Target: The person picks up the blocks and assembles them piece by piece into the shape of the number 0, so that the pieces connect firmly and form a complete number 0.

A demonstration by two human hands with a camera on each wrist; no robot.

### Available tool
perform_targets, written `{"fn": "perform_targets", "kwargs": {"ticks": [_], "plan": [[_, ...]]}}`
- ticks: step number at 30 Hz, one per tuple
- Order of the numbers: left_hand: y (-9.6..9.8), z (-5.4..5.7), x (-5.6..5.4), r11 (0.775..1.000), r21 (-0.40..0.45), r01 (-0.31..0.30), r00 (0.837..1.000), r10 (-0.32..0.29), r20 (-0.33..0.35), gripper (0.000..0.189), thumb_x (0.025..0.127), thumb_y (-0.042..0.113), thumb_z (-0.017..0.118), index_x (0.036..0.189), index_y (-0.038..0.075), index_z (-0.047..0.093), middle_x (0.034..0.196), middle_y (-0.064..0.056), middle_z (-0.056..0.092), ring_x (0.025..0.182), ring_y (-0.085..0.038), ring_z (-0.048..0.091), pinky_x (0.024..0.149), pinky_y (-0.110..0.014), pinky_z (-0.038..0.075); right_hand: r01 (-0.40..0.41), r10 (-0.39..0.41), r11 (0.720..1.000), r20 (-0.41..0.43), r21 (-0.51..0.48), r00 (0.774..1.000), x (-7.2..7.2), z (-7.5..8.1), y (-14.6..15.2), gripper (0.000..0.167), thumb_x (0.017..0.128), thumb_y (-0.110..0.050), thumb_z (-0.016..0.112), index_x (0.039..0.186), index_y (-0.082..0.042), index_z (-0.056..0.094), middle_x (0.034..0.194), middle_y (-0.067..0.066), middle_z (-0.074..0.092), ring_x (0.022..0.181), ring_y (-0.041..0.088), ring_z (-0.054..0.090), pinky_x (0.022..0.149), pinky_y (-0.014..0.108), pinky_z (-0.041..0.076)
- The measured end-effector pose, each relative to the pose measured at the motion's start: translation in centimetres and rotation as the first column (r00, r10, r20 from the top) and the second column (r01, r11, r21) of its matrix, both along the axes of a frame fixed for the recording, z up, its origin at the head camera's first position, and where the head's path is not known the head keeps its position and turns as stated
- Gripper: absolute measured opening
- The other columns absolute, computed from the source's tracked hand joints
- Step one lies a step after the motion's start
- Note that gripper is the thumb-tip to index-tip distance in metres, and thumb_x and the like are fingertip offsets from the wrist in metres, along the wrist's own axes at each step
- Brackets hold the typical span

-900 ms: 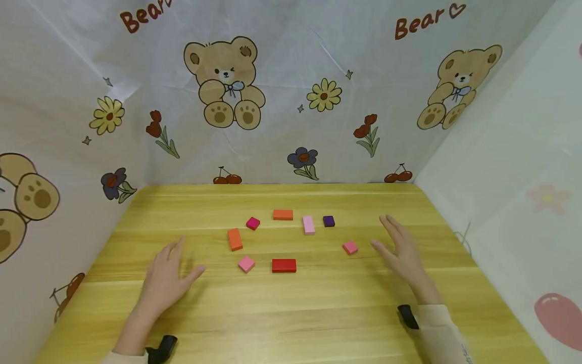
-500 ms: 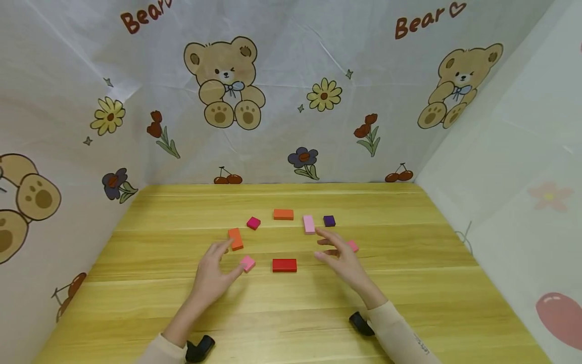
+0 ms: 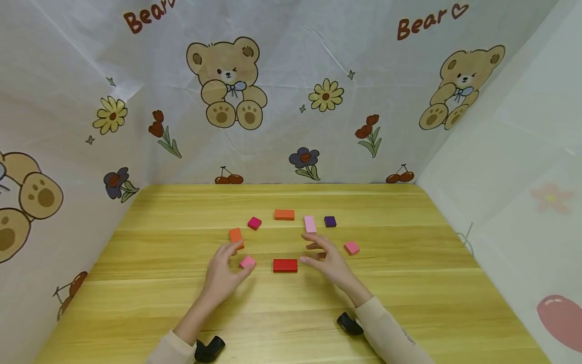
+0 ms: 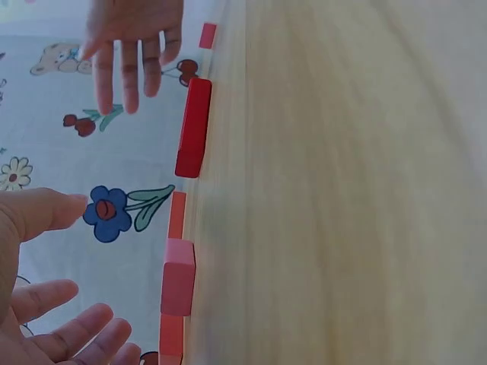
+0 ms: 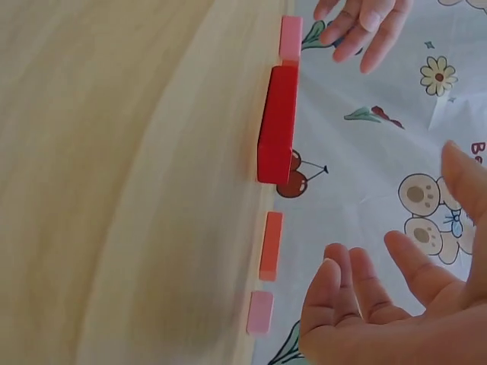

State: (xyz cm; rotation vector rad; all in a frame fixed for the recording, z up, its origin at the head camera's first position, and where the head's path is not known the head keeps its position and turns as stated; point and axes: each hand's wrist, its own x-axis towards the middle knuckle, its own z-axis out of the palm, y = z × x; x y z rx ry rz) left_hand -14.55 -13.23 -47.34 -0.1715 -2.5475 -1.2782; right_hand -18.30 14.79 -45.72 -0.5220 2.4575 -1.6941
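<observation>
Item: flat red rectangular block (image 3: 285, 265), lying flat on the yellow wooden worktop (image 3: 291, 313), centre, between the left hand (image 3: 225, 273) and right hand (image 3: 329, 260), touched by neither; each grip is wide, fingers relaxed, holding nothing. A small pink square block (image 3: 247, 261) sits just beside the left fingertips. Handling, judged: light, rigid, smooth-painted, not fragile; best pinched across its two long edges.

Wooden table (image 3: 291, 313), bear-print sheet (image 3: 291, 91) behind it. Far row on the table: magenta cube (image 3: 254, 223), orange block (image 3: 284, 215), purple cube (image 3: 330, 221). Pink cube (image 3: 351, 247) sits further right.
</observation>
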Motion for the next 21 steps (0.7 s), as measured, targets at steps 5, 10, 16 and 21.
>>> {"fn": "perform_targets", "kwargs": {"ticks": [5, 10, 16, 21], "plan": [[0.3, -0.3, 0.0, 1.0, 0.011, -0.001, 1.0, 0.001, 0.014, 0.061, 0.076, 0.017, 0.084, 0.131, 0.003, 0.06, 0.122, -0.014, 0.063, 0.105, -0.031, 0.058, 0.082, -0.043, 0.047, -0.015, 0.015, 1.0, 0.039, 0.017, 0.999, 0.7, 1.2, -0.7, 0.06, 0.085, -0.004, 0.073, 0.14, -0.001, 0.049, 0.14, 0.025, 0.046, 0.121, 0.047, 0.049, 0.098, 0.06, 0.042], [0.5, -0.7, -0.1, 1.0, 0.018, -0.005, 0.999, 0.004, 0.033, 0.061, 0.076, 0.016, 0.084, 0.13, 0.002, 0.06, 0.122, -0.015, 0.063, 0.105, -0.03, 0.059, 0.084, -0.044, 0.047, -0.016, 0.015, 1.0, 0.046, 0.026, 0.999, 1.3, 2.2, -1.0, 0.06, 0.083, -0.004, 0.075, 0.138, 0.001, 0.051, 0.136, 0.025, 0.049, 0.118, 0.046, 0.05, 0.096, 0.056, 0.043], [0.6, -1.2, -0.2, 0.999, 0.037, -0.005, 0.999, 0.003, 0.055, 0.059, 0.076, 0.014, 0.083, 0.13, 0.002, 0.061, 0.12, -0.015, 0.063, 0.105, -0.031, 0.061, 0.087, -0.046, 0.052, -0.011, 0.011, 0.999, 0.01, 0.052, 1.0, 0.0, -1.3, -0.7, 0.064, 0.081, -0.011, 0.079, 0.139, -0.003, 0.052, 0.134, 0.018, 0.052, 0.117, 0.038, 0.054, 0.096, 0.049, 0.045], [0.6, -1.6, -0.3, 0.998, 0.059, -0.008, 0.999, 0.005, 0.052, 0.056, 0.077, 0.011, 0.082, 0.128, 0.002, 0.062, 0.115, -0.015, 0.064, 0.102, -0.029, 0.061, 0.085, -0.044, 0.055, -0.016, 0.016, 0.997, 0.0, 0.071, 1.0, -0.2, -2.3, -0.7, 0.064, 0.079, -0.013, 0.081, 0.137, -0.004, 0.055, 0.131, 0.017, 0.055, 0.115, 0.035, 0.057, 0.091, 0.039, 0.046]]}}
